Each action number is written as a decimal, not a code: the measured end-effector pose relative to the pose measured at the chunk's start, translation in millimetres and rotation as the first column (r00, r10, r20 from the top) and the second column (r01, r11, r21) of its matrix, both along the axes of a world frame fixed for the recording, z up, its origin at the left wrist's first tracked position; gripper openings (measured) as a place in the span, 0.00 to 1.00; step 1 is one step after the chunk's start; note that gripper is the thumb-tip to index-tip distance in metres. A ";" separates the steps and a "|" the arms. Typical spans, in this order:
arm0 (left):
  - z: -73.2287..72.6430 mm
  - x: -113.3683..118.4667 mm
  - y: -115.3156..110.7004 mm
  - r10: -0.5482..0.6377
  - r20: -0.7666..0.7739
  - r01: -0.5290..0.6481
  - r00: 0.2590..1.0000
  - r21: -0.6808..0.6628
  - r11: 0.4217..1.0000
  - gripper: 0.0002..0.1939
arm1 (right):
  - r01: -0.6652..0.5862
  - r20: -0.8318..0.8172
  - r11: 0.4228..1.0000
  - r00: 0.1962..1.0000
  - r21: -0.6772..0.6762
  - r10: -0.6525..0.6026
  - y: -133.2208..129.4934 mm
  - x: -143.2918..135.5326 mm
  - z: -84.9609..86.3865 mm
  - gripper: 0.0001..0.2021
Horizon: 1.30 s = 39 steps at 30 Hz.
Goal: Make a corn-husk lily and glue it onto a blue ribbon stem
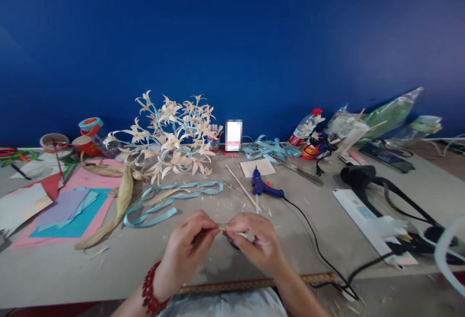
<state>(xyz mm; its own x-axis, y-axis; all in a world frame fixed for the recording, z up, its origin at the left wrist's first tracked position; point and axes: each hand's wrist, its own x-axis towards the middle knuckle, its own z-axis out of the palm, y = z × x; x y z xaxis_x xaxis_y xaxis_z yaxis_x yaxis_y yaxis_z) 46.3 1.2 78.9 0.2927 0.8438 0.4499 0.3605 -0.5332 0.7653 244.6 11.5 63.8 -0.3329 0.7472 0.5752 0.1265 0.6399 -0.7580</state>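
My left hand (192, 242), with a red bead bracelet (148, 290) on its wrist, pinches a small pale piece (222, 228) between thumb and fingertips. My right hand (254, 239) meets it fingertip to fingertip and pinches the other side of that piece, which the fingers mostly cover. Beyond my hands lie a blue glue gun (264, 186), a thin wooden stick (242, 187) and a loop of light blue ribbon (150, 222). Behind the ribbon stands a bunch of cream flowers (174, 138) on light blue stems.
Colored paper sheets (67, 220) and dried husks (124, 193) are at the left. At the right are a power strip (374, 227), black straps (392, 193) and the glue gun's cord (308, 225). A red-capped bottle (305, 126) leans near the blue wall (232, 41).
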 end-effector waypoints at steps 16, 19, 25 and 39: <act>7.3 3.0 -1.6 -0.033 -0.087 0.024 0.996 -0.094 0.995 0.07 | 0.052 0.137 0.998 0.989 0.043 -0.057 1.8 -2.9 1.1 0.03; 8.1 2.2 -2.9 -0.026 -0.067 0.018 0.997 -0.113 0.993 0.08 | 0.080 0.178 0.997 0.981 -0.013 -0.076 0.5 -1.5 2.3 0.04; 7.7 -2.4 -5.5 -0.033 -0.039 0.028 0.999 -0.109 0.994 0.07 | 0.045 0.207 0.999 0.978 -0.024 -0.039 2.0 1.6 5.1 0.05; 2.3 1.1 -6.8 -0.059 -0.030 0.059 0.998 0.016 0.998 0.06 | -0.010 0.115 0.994 0.993 0.105 -0.002 -3.1 -2.0 6.9 0.06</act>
<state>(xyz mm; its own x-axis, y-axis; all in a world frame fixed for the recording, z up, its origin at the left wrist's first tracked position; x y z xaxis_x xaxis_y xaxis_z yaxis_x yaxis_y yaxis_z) 47.4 -5.6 81.3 0.3551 0.8169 0.4545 0.3501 -0.5670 0.7456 242.6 8.4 70.7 -0.4038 0.6833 0.6083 0.2062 0.7158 -0.6672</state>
